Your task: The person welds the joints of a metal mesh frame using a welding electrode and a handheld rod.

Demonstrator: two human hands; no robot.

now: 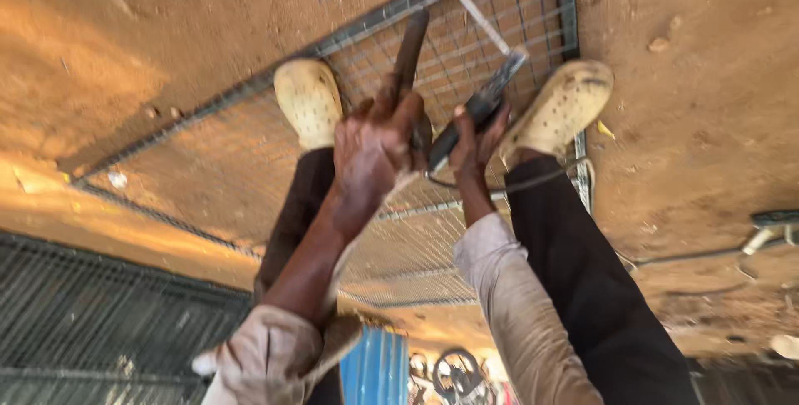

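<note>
Standing on a wire panel that lies flat on the dirt, the person has both hands low between the feet. The picture is blurred, so small things are hard to tell.

The left hand is curled tight around the handle of a hammer, which points away toward the far bar of the panel. The right hand is wrapped around a dark tool whose tip rests on or just over the mesh near a thin pale rod. A cable seems to loop from the tool past the right leg.

The hands are very close together, so I think a swing could catch the other hand's fingers. The left shoe and right shoe are soft and sit just beside the work, so a slip or a dropped tool could hurt the toes. The cable could snag the leg.

The frame's dark edge runs just beside the right shoe. The dirt beyond it looks open. Another mesh panel lies well apart.
</note>
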